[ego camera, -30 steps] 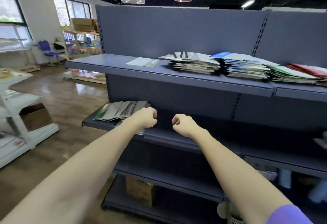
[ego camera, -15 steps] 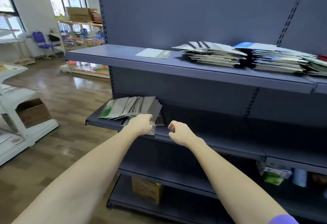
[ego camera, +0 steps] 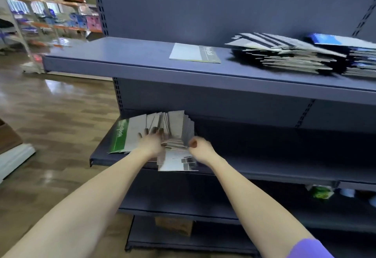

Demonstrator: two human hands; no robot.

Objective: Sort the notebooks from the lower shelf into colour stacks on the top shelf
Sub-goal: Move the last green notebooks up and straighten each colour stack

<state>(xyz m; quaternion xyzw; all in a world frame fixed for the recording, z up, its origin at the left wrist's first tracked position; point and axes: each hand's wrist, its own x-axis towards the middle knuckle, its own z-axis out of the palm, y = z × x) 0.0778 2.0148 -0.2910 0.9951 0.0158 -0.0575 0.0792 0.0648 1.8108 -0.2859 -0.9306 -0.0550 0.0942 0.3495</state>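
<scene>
Notebooks (ego camera: 154, 133): fanned on lower shelf (ego camera: 264, 173), frame centre, spines running away from me. My left hand (ego camera: 149, 142) flat on them, fingers spread; right hand (ego camera: 200, 146) curled, empty, just beside.

Top shelf (ego camera: 126, 58), above the fingers (ego camera: 153, 130), carries 1 flat notebook (ego camera: 194, 53) up and just right of them, then a grey stack (ego camera: 284, 56) and a blue stack (ego camera: 358, 54) touching, far right. Lower shelf (ego camera: 264, 168) holds a fanned pile (ego camera: 171, 127) right under the fingers, its green-edged notebook (ego camera: 121, 135) leftmost. On the floor (ego camera: 50, 115), below the fingers, sits a box (ego camera: 174, 225).
</scene>
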